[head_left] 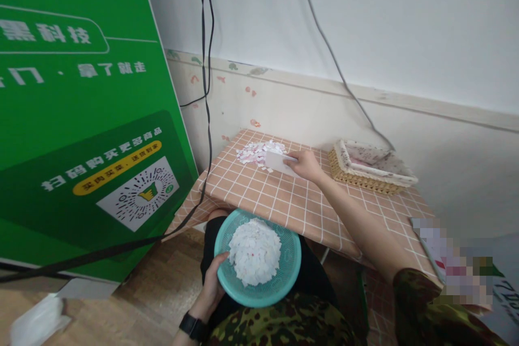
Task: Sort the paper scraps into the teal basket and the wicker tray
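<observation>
My left hand [211, 283] grips the left rim of a teal plastic colander [292, 275], which rests on my lap below the table edge. Inside it lies a heaped mound of small white paper scraps [255, 254]. Over the table, my right hand [306, 164] is closed on the right end of a flat white card [278, 162]. The card's left end is at the edge of a loose pile of white and pinkish paper scraps [253, 152] on the checked tablecloth [251, 190].
A wicker basket [357, 177] with a cloth liner stands at the table's right rear, against the wall. On the left rises a green printed panel [101, 92]. A black cable [207, 135] hangs past the table's left corner. A white plastic bag [38, 320] lies on the floor.
</observation>
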{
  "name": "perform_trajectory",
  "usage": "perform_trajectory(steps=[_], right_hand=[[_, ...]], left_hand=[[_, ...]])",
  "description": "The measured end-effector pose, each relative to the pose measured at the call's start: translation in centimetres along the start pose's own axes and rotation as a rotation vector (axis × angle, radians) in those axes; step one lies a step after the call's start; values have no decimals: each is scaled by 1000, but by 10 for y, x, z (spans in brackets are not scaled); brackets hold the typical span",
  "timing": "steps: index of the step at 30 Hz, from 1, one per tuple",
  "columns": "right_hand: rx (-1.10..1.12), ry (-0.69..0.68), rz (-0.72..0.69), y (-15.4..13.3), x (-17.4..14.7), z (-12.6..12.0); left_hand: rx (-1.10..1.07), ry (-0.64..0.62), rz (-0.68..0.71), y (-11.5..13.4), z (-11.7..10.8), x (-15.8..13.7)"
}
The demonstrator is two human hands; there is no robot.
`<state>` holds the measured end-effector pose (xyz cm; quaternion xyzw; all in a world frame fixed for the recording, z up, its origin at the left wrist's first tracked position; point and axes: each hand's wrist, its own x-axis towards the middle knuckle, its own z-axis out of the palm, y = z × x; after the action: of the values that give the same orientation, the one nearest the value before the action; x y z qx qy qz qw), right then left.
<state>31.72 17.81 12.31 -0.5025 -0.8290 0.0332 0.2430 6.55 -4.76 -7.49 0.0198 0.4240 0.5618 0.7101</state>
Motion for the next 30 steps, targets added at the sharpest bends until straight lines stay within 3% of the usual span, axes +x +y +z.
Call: perform_trajectory(steps=[16, 30], right_hand=[[-19, -3, -79, -9, 19, 14], [89, -64, -80, -9, 15, 7]], left_hand=[[23, -11, 26, -2, -4, 3], [1, -1, 15, 1, 0, -1]])
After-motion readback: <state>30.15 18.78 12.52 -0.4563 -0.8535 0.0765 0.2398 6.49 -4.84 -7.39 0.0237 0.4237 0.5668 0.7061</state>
